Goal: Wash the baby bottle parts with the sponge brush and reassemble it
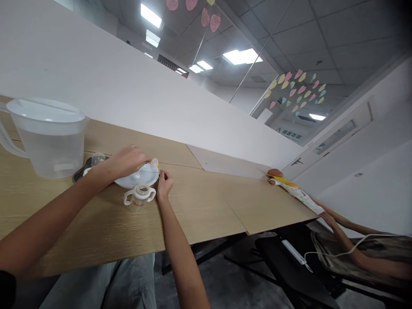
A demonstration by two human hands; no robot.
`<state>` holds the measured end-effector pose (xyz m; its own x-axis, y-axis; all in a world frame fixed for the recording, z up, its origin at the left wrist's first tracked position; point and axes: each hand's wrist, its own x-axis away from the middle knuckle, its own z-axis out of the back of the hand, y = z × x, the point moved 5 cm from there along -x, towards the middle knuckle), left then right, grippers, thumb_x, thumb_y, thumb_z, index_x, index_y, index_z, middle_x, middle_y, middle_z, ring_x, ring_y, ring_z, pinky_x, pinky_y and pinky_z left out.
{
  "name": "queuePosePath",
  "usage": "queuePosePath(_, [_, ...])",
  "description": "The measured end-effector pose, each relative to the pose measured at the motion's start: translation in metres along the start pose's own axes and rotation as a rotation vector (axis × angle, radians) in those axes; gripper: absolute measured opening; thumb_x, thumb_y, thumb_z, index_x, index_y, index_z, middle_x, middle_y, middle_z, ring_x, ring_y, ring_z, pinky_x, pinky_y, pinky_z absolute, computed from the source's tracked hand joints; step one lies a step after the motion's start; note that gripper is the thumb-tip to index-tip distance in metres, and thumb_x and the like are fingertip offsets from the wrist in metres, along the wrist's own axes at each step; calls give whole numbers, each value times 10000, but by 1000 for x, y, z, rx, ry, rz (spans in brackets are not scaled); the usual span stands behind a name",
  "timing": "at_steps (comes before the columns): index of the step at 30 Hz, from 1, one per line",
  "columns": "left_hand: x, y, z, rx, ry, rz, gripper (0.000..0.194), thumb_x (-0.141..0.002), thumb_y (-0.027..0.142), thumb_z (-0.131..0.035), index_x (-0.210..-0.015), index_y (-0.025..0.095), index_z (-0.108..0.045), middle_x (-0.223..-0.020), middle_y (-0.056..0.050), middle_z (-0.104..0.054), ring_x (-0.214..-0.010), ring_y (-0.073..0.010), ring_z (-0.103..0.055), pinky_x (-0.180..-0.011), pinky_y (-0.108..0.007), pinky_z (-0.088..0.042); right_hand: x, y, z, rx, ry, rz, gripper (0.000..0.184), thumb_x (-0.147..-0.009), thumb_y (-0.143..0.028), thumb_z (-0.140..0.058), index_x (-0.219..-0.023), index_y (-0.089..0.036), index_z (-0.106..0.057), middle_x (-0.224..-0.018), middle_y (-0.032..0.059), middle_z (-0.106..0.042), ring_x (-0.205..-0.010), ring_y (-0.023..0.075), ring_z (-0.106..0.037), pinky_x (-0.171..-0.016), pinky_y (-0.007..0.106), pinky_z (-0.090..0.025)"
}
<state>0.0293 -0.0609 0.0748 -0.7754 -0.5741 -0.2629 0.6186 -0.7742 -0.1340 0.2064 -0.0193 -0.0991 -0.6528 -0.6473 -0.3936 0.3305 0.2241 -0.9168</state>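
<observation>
Over the white bowl (144,177) my left hand (131,158) is closed, palm down, its fingertips pinched together; what they hold is hidden. Close to those fingertips is a small translucent piece (154,163), maybe a nipple or spout. Just right of the bowl's rim my right hand (165,183) is pinched closed. A thin dark line, like a slim rod (152,172), runs from its fingertips across the bowl. Upright in front of the bowl stands an uncapped clear baby bottle (139,198) with two white handles and red lettering.
A large clear pitcher (53,139) of water stands at the left. Behind my left forearm lies a dark tray (79,174) with a clear cap (98,159). Far right, another person's hands (326,216) touch a white cloth-like bundle (302,197) near the table's end. A white partition borders the back.
</observation>
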Motion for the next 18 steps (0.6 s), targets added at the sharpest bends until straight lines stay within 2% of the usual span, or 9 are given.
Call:
queuePosePath(11, [14, 27, 22, 17, 156, -153, 211, -939, 206, -507, -815, 192, -677, -784, -43, -700, -765, -201, -601, -742, -323, -359, 1, -5, 2, 41, -9, 1, 320, -848, -362, -543, -867, -121, -753, -825, 79, -758, -707, 170, -629, -679, 249, -459])
queuePosePath(18, [16, 37, 21, 93, 198, -231, 229, -948, 205, -486, -798, 200, -659, -729, -24, -672, -708, -174, -582, -715, -299, -372, 2, -7, 4, 94, -24, -25, 269, -829, -311, -585, -855, -108, -759, -772, 64, -749, -660, 159, -611, -637, 235, -457])
